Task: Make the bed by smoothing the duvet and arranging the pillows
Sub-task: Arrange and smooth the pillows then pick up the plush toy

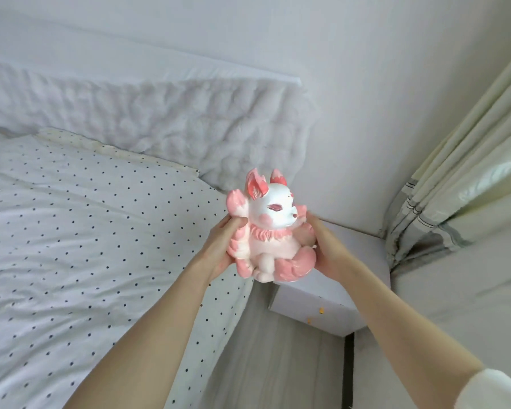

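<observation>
Polka-dotted duvet (71, 231) is lying spread over the bed to the left of both hands, its pillow (115, 150) beyond them against a fluffy white headboard (160, 119). White nightstand (351, 290) is sitting below the right hand (326, 249). Between it and the left hand (222, 246), both are gripping a pink-and-white plush fox (272, 228).

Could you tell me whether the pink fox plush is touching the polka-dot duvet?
Apart: the head view shows the fox plush held in the air by both hands, beyond the polka-dot duvet's edge.

One fox toy (270, 228), two hands (219, 249).
</observation>
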Motion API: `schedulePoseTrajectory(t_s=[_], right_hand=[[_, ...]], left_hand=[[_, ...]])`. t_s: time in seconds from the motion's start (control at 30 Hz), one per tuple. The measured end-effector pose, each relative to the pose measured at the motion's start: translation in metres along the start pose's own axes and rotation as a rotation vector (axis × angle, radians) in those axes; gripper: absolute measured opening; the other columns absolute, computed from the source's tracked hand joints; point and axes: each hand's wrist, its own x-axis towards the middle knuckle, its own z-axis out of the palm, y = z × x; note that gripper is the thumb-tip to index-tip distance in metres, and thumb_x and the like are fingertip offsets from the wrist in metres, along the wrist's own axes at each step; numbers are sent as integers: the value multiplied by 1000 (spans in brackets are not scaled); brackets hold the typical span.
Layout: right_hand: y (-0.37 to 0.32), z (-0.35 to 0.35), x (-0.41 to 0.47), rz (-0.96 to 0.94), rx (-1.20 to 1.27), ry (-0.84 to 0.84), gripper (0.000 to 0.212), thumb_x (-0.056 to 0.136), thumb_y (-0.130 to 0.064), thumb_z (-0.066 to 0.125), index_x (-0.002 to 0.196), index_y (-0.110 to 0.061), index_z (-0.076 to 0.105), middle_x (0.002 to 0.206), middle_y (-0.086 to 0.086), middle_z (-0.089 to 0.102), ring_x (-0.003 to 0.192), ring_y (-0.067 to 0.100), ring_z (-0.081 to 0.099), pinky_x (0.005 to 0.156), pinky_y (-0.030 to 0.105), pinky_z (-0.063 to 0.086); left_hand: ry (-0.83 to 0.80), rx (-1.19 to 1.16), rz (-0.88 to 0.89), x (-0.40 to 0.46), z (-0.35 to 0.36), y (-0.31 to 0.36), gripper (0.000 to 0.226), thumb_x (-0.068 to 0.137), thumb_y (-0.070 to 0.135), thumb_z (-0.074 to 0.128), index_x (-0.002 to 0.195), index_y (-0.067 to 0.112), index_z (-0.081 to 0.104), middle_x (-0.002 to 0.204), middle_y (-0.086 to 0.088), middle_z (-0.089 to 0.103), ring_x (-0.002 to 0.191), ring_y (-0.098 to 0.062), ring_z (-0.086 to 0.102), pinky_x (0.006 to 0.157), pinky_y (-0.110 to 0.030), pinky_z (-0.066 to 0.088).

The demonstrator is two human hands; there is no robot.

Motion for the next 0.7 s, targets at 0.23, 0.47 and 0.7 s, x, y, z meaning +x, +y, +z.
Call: schedulePoseTrajectory(t_s=[0.23, 0.47, 0.7], right_hand=[[22, 49, -77, -81, -58, 145, 18, 93, -14, 45, 82, -7, 58, 79, 8, 64, 64, 16, 63, 53, 22, 53], [72, 125, -159, -46, -116, 36, 25, 92, -23, 47, 104, -4, 57, 117, 21, 62, 101, 31, 61, 94, 46, 50], [82, 243, -245, -175, -72, -165, 17, 92, -19, 45, 98, -6, 53, 99, 12, 57, 85, 24, 57, 69, 31, 50]], left_hand=[[85, 68, 32, -100, -7, 5, 33, 70, 35, 56, 96, 15, 59, 87, -9, 52, 82, -22, 52, 67, -31, 46], [340, 121, 41, -238, -49, -10, 26, 74, 41, 56, 87, 20, 61, 91, -9, 55, 81, -23, 56, 71, -37, 48], [658, 110, 239, -378, -109, 14, 24, 86, 42, 55, 97, 24, 65, 111, -11, 64, 95, -26, 62, 86, -44, 50]])
